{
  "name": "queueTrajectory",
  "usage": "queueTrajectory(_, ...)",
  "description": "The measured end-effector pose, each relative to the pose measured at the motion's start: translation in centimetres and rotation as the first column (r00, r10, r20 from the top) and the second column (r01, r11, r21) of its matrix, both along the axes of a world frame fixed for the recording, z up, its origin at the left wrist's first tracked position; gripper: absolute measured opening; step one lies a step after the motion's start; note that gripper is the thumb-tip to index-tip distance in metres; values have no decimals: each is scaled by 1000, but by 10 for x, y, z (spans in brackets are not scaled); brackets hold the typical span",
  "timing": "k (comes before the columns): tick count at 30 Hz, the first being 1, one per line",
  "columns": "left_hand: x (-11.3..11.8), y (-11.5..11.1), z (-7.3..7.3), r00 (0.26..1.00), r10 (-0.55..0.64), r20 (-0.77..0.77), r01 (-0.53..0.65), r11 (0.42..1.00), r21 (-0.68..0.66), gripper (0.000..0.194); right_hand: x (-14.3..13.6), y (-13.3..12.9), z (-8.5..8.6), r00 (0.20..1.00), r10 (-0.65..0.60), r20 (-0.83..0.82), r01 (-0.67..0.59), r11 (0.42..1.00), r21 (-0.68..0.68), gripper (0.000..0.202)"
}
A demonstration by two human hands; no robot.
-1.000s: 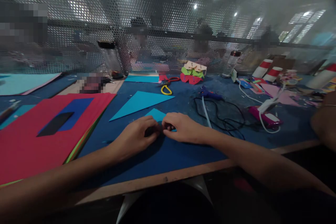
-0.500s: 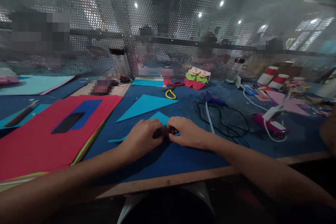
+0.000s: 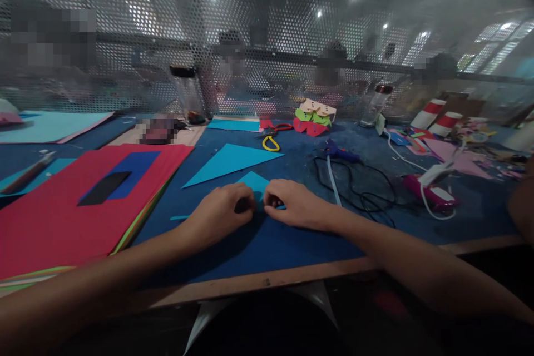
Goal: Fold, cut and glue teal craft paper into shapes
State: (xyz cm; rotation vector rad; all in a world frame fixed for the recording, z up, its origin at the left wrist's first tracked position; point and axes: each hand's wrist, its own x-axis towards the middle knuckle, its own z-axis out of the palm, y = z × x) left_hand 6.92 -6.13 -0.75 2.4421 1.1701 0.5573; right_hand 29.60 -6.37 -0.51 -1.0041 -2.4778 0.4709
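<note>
A sheet of bright blue paper (image 3: 253, 180) lies on the table between my hands, its pointed top showing above them. My left hand (image 3: 225, 208) is curled over the paper's left side, with fingers and thumb pressed together at its lower edge. On the other side my right hand (image 3: 294, 204) is closed in the same way on the right part. My fingers hide the lower edge, so its fold cannot be made out. A thin blue paper tip (image 3: 179, 217) sticks out left of my left hand. Just beyond lies a blue paper triangle (image 3: 231, 164).
Left of me is a stack of red paper (image 3: 50, 217) bearing blue and black pieces. Yellow-handled scissors (image 3: 271, 143) lie ahead. A blue glue gun (image 3: 342, 152) with a black cord and a magenta device (image 3: 431, 192) are on the right. Glass jars stand by the mesh screen (image 3: 267, 61).
My left hand has shifted slightly left, so the gap between my fingertips is a little wider. My right hand stays in nearly the same place. The view has tilted slightly.
</note>
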Motion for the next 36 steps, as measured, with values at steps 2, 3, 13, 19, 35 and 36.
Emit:
queueTrajectory(2, -3, 0, 1, 1000, 9, -6, -9, 1000, -10, 10, 0, 0, 0, 1000, 0, -3, 0, 1000, 3, 5)
queueTrajectory(3, -4, 0, 2, 1000, 11, -7, -11, 1000, -17, 10, 0, 0, 1, 1000, -3, -3, 3, 1000, 3, 5)
queueTrajectory(13, -18, -1, 2, 999, 32, -3, -32, 999, -17, 12, 0, 0, 0, 1000, 0, -5, 0, 1000, 4, 4)
queueTrajectory(19, -26, -1, 2, 999, 46, 0, -46, 998, -35, 12, 1, 0, 1, 1000, 2, -4, -2, 1000, -7, 4)
queueTrajectory(35, -33, -3, 4, 997, 72, -17, -73, 996, -41, 12, 1, 0, 0, 1000, 1, -1, -1, 1000, -11, 4)
queueTrajectory(36, -33, -2, 4, 997, 75, -25, -76, 996, -37, 12, 1, 0, 0, 1000, 0, -2, 0, 1000, -12, 4)
